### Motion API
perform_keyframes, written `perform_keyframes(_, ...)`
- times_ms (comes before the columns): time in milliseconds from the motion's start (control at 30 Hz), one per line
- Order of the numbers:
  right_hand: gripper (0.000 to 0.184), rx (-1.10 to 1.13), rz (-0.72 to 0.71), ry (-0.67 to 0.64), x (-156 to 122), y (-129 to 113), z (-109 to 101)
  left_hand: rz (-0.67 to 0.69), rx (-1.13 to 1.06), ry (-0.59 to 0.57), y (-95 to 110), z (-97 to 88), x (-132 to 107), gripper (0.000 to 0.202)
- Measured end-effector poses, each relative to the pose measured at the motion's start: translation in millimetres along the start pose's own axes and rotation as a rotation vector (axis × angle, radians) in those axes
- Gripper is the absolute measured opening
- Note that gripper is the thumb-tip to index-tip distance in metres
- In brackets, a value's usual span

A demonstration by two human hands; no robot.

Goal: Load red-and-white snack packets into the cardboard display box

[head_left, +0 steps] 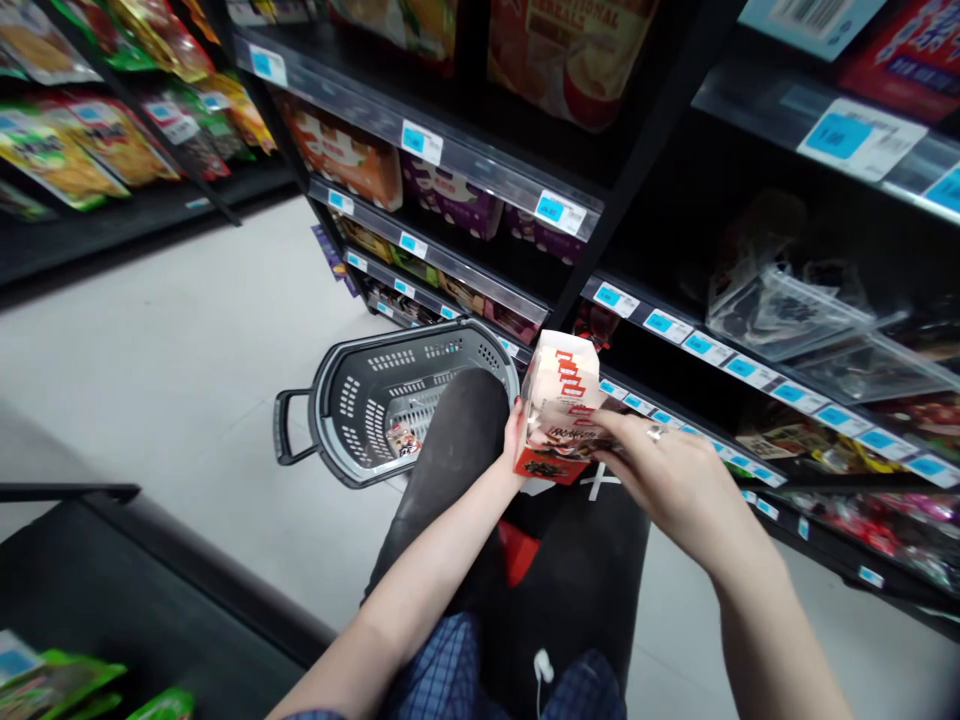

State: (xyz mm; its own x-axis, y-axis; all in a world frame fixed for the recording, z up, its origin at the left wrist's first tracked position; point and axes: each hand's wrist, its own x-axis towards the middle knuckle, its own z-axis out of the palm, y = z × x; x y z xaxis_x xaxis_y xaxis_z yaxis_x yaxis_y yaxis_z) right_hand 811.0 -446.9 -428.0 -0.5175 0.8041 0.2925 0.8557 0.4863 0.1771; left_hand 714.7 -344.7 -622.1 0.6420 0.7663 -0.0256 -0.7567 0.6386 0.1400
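My left hand point(514, 440) is wrapped around the side of a white and red cardboard snack box point(564, 375), tilted up over my knees. Its upper panel carries red lettering, and dark printing or packets show lower down at the front. From the right, my right hand point(667, 470), with a ring on one finger, reaches to the box's front. The thumb and fingers close together there, and what lies between them is hidden. Beside my left knee a grey shopping basket point(352, 400) stands on the floor, holding a small packet point(403, 440).
Black shelving point(637, 130) with blue price tags rises close in front and to the right. Clear plastic bins point(795, 310) sit on a right shelf. Bagged snacks point(75, 150) hang at the far left. A dark shelf unit point(135, 600) stands at lower left, beside pale floor point(172, 330).
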Motion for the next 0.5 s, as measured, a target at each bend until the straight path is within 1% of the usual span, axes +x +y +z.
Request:
perform_keyframes(67,0.025,-0.049,0.024,0.013,-2,4,-4,0.026,-0.022,-0.004,-2,-3.4,2,0.062)
perform_keyframes(133,0.021,-0.102,0.019,0.008,0,4,-8,0.039,-0.030,0.006,-3,-6.4,5,0.057)
perform_keyframes(200,0.019,-0.155,0.000,-0.045,6,-2,-7,0.039,-0.027,0.033,-3,-9.0,6,0.053)
perform_keyframes(267,0.019,-0.180,-0.043,-0.118,14,-11,1,0.033,-0.019,0.070,-3,-11.6,7,0.053)
perform_keyframes(333,0.019,-0.172,-0.070,-0.180,18,-20,14,0.033,-0.019,0.082,-3,-14.3,8,0.056)
perform_keyframes(400,0.017,-0.094,-0.053,-0.183,18,-23,26,0.042,-0.036,0.063,-3,-16.9,9,0.056)
perform_keyframes(433,0.016,-0.014,-0.021,-0.166,15,-22,30,0.044,-0.048,0.048,-3,-18.1,9,0.056)
perform_keyframes(500,0.018,0.218,0.074,-0.095,8,-15,31,0.020,-0.056,0.026,-2,-20.8,9,0.057)
